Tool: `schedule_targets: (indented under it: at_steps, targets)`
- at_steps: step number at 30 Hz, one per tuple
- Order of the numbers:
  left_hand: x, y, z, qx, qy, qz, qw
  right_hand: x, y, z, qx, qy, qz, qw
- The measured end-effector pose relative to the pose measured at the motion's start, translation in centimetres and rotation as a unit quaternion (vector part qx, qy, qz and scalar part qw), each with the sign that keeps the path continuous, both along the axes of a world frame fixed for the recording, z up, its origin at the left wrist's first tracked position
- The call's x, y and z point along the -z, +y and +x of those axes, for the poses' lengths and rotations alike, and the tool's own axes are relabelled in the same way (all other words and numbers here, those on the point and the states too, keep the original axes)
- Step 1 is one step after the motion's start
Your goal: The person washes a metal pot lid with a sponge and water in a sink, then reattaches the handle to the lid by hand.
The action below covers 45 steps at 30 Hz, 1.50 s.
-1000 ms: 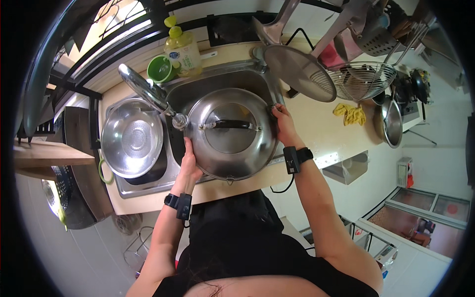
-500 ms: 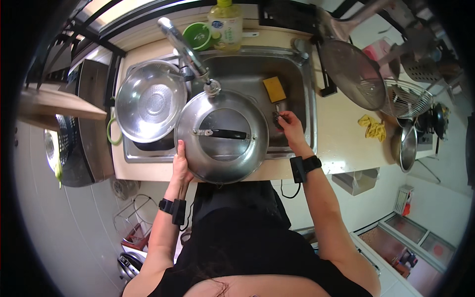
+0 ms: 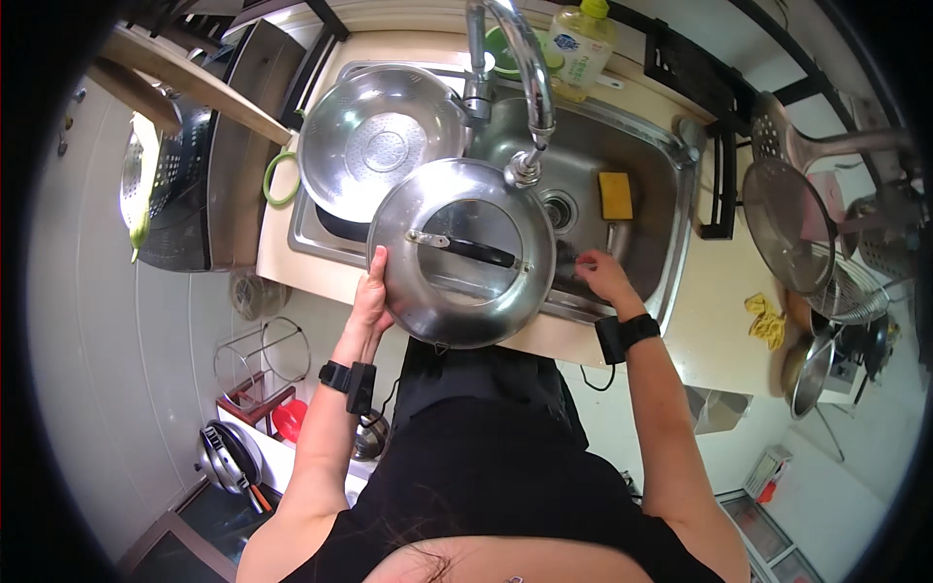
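Note:
A round pan lid (image 3: 468, 282), metal with a glass centre and a black bar handle, is tilted over the sink's front edge below the tap. My left hand (image 3: 371, 299) is closed on its left rim, thumb on top and the fingers hidden beneath. My right hand (image 3: 604, 276) is over the sink just right of the lid, fingertips pinched on a small dark lump (image 3: 568, 264) that looks like a steel-wool scourer. Beyond that hand lies a yellow sponge (image 3: 615, 196) in the steel sink (image 3: 646, 160). The curved tap (image 3: 537, 92) ends above the lid's far edge.
A large metal basin (image 3: 340, 146) stands left of the tap. Behind the sink are a clear bottle (image 3: 581, 53) with a yellow-green cap and a green bowl (image 3: 502, 51). Strainers (image 3: 785, 223) hang at the right, above a crumpled yellow cloth (image 3: 766, 322) on the counter.
The whole view has turned and shifted, so sink and counter appear slanted. My left hand still grips the lid's rim. The right hand stays beside the lid, slightly nearer the sink's front.

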State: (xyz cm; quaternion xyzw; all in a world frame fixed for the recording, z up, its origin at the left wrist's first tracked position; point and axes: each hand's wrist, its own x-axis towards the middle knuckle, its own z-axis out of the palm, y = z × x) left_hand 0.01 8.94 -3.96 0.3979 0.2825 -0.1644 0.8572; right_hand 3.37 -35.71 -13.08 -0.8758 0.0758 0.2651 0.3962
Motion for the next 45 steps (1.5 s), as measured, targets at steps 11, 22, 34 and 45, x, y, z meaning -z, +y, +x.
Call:
schedule_targets:
  at_steps: [11, 22, 34, 45]
  targets:
    - [-5.3, 2.4, 0.6, 0.011, -0.034, 0.034, 0.999, 9.6, -5.6, 5.3, -0.001, 0.100, -0.255, 0.962]
    - [-0.1, 1.0, 0.8, 0.003, 0.029, 0.045, 0.999, 18.0, -9.4, 6.6, 0.068, 0.118, -0.314, 0.940]
    - [3.3, 1.3, 0.8, 0.004, 0.047, 0.069, 0.997, 2.0, -4.0, 4.0, 0.081, -0.040, -0.108, 0.990]
    - [3.4, 1.5, 1.1, 0.040, 0.027, 0.079, 0.996, -14.9, 0.8, -3.8, 0.227, -0.007, 0.298, 0.927]
